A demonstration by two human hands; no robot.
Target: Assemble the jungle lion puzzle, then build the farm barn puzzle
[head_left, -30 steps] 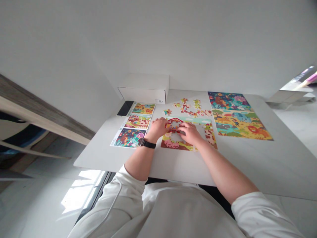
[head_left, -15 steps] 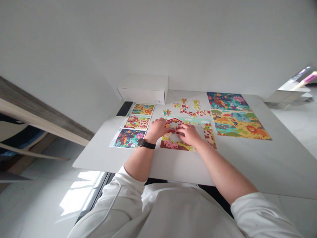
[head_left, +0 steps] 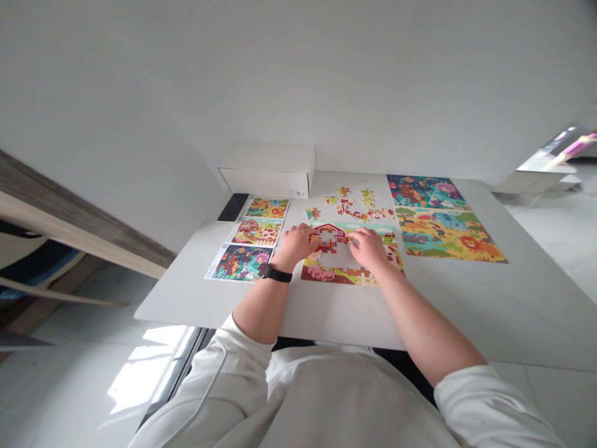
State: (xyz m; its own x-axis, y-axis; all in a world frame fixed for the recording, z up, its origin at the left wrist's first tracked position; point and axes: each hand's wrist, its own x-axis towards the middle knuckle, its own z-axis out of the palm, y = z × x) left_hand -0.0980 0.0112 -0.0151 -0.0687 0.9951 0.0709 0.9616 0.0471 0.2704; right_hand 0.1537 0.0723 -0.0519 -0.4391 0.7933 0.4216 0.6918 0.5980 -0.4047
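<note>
A partly assembled farm jigsaw puzzle (head_left: 319, 272) lies on the table, with a red barn at its upper left and a bare gap through its middle. My left hand (head_left: 297, 242), wearing a black watch (head_left: 276, 272), rests on the left side of the puzzle, its fingers stretched over the barn's edge. Over the right side of the barn is my right hand (head_left: 368, 247); its thumb and index finger come together at a small red puzzle piece (head_left: 342, 239). Several loose puzzle pieces (head_left: 367, 198) lie beyond the puzzle.
On the left are a reference sheet with three pictures (head_left: 259, 231) and a phone (head_left: 233, 207). A white box (head_left: 265, 180) stands at the back against the wall. Two completed-looking picture puzzles (head_left: 450, 231) lie at the right of the white table (head_left: 438, 298).
My right hand has shifted right, from the middle of the barn to its right edge, uncovering more of the gap. My left hand stays at the puzzle's left side.
</note>
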